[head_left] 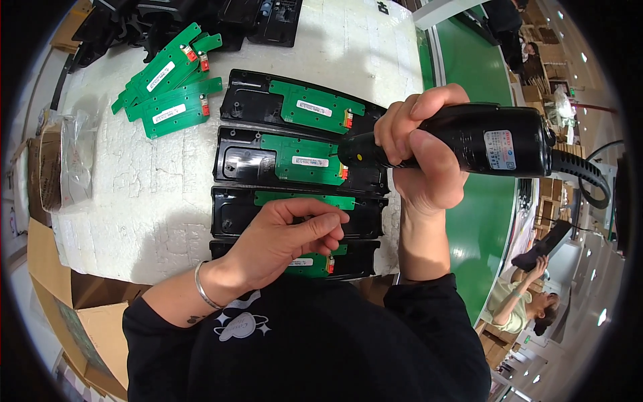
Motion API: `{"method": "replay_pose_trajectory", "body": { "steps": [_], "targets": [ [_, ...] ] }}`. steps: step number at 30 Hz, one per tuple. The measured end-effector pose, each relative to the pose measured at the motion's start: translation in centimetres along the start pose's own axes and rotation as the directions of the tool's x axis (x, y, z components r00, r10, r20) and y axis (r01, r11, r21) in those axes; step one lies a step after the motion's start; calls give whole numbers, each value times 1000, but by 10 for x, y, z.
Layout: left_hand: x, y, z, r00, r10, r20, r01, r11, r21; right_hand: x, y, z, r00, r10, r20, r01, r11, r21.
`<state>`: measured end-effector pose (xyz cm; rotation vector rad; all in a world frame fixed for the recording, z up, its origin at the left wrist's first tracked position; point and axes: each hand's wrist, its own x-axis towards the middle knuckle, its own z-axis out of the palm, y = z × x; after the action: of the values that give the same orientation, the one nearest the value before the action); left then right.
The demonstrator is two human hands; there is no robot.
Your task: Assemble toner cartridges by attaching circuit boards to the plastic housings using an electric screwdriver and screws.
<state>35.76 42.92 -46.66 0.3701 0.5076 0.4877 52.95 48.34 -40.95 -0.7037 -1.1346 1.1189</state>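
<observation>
My right hand (429, 144) is wrapped around a black electric screwdriver (522, 130) with a cord at its back end. Its tip points left, at the right part of a green circuit board (281, 167) lying in a black plastic housing (244, 164). Nearer to me, my left hand (284, 234) hovers over another black housing (234, 214), fingers curled and thumb against them. Whatever they pinch is hidden. This hand covers much of that housing's board (341, 201). Similar housings with boards lie above (251, 107) and below (358, 262) in the same column.
Loose green circuit boards (175, 110) with red-and-white connectors are piled on the white worktop (167, 181) at far left. Black housings (274, 27) lie at the back. Cardboard boxes (100, 321) stand at left. Past the green floor (469, 221), another person (512, 305) holds a dark object.
</observation>
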Motion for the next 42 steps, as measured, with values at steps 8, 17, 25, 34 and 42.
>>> {"method": "replay_pose_trajectory", "body": {
  "steps": [8,17,25,34,42],
  "targets": [
    [-2,7,4,989,35,-142,-46,996,-71,3,3,-2,999,23,47,-17,992,-123],
    [3,7,1,979,75,-187,-127,952,-280,-9,-63,7,925,-137,356,106,989,106],
    [10,-2,1,992,118,-38,-124,928,-350,-27,-70,19,924,-298,238,271,952,142],
    [15,5,32,996,-71,-52,44,912,-407,-23,-57,11,955,-123,269,118,992,37],
    [4,3,8,1000,-24,-4,23,996,-80,8,0,-11,995,-83,-61,83,997,-5]
  ]
}}
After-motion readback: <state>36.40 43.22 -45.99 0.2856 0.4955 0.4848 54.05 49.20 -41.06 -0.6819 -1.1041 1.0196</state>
